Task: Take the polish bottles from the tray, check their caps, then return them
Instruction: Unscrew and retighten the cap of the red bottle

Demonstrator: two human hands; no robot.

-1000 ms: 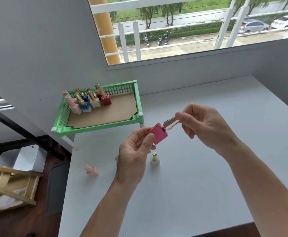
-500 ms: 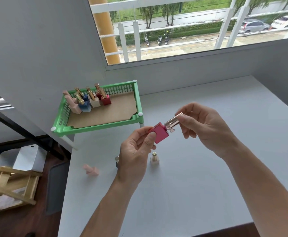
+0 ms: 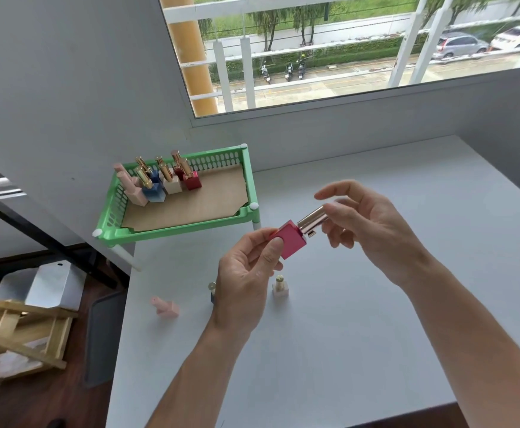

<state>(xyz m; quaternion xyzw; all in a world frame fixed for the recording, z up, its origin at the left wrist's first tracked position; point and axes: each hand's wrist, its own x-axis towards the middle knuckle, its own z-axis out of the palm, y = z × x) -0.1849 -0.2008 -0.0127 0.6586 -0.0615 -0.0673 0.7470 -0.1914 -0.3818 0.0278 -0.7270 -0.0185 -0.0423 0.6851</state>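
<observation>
Held up over the white table [image 3: 376, 304] in the left hand [image 3: 246, 282], the square pink polish bottle [image 3: 289, 244], body pinched tight so the right hand [image 3: 363, 230], fingers loosely curled, can twist its shiny rose-gold cap [image 3: 312, 222] (probably to test it), well apart from the green plastic tray [image 3: 249, 180].

Pink bottle [image 3: 289, 243] tilted, gold cap [image 3: 312, 219] on, held above table, seven bottles [image 3: 163, 180] upright in green tray [image 3: 178, 234], three on table
</observation>
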